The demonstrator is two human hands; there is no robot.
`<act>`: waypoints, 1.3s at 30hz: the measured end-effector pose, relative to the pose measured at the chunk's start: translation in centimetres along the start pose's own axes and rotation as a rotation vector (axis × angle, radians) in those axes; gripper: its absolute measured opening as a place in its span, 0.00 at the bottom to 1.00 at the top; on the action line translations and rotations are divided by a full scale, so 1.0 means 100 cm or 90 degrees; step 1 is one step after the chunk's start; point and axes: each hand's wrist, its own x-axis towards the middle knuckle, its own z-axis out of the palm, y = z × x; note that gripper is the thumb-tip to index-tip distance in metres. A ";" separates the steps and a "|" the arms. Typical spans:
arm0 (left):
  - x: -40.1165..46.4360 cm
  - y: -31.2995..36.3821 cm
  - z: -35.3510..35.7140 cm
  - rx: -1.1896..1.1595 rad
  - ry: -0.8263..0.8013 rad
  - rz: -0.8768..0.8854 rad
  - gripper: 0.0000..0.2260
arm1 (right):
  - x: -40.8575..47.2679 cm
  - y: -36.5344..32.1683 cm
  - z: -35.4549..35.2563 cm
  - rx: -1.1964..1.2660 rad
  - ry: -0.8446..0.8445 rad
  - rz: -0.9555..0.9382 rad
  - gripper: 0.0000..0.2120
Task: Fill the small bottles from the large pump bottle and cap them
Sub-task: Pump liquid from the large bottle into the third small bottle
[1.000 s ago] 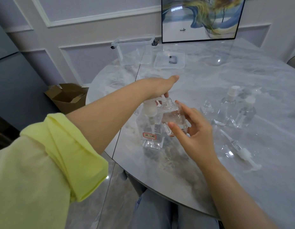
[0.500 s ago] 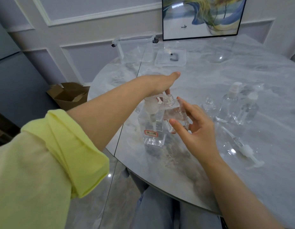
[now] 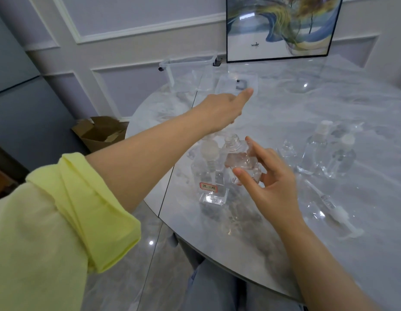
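The small bottle is held above the marble table, just right of the large pump bottle and close against it, uncapped, its threaded mouth tipped up and to the left toward the pump's spout. Its long axis leans, neck up-left and base down-right, likely so the dispensed liquid drops straight into the opening; it already looks partly filled with clear liquid. The right hand pinches it between thumb and curled fingers around the body, leaving the neck free. The left hand lies flat over the pump head with fingers straight, palm down, seemingly to press it; the actual contact is hidden under the palm. The pump bottle stands upright on its base, a red-bordered label facing the camera. Further right stand two capped bottles side by side, with an uncapped empty bottle just left of them. A loose pump cap with its dip tube lies flat nearer the edge, probably waiting for the bottle in hand
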 end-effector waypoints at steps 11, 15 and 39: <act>-0.004 -0.005 -0.007 -0.034 0.151 -0.014 0.26 | 0.000 -0.001 -0.001 0.005 -0.001 0.000 0.27; 0.001 -0.012 -0.005 -0.156 0.005 -0.148 0.33 | -0.001 0.000 0.000 0.003 -0.012 -0.008 0.28; 0.000 -0.004 0.005 0.012 -0.019 -0.100 0.36 | -0.002 -0.002 0.002 0.009 -0.005 0.009 0.28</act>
